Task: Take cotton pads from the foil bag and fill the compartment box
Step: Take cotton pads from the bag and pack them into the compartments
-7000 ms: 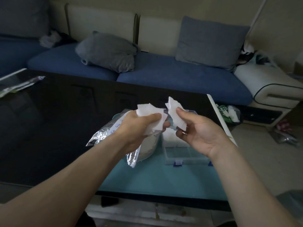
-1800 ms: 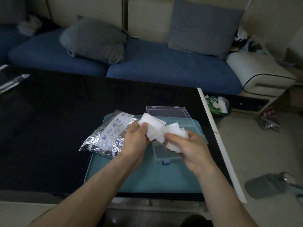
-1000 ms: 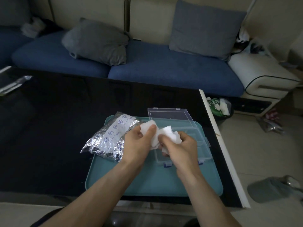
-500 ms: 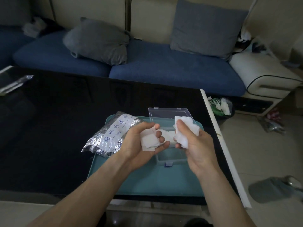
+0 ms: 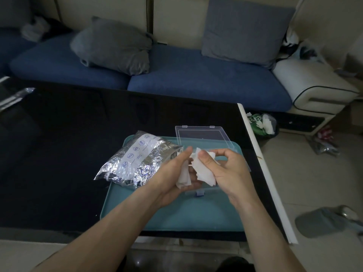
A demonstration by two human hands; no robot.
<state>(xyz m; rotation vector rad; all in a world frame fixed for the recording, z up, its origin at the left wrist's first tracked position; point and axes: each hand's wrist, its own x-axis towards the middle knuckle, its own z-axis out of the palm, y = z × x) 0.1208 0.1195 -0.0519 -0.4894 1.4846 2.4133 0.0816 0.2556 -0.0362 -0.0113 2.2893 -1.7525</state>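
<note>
Both my hands hold white cotton pads above the clear compartment box [image 5: 200,191] on the teal tray [image 5: 186,214]. My left hand [image 5: 172,173] cups a small stack of cotton pads [image 5: 183,176] in its palm. My right hand [image 5: 225,169] pinches another white pad [image 5: 204,169] between thumb and fingers, right against the left hand. The box's clear lid [image 5: 202,135] lies open toward the sofa. My hands hide most of the box's compartments. The crumpled foil bag [image 5: 137,163] lies on the tray's left edge, beside my left hand.
The tray sits on a black glossy table [image 5: 68,144] whose white right edge [image 5: 263,167] borders the floor. A blue sofa [image 5: 176,75] with grey cushions stands behind. A small bin with rubbish [image 5: 262,124] and a grey slipper [image 5: 322,222] lie on the floor at right.
My hands have come back together: the right hand brought its pad down against the left hand's stack, and the left palm has turned further inward.
</note>
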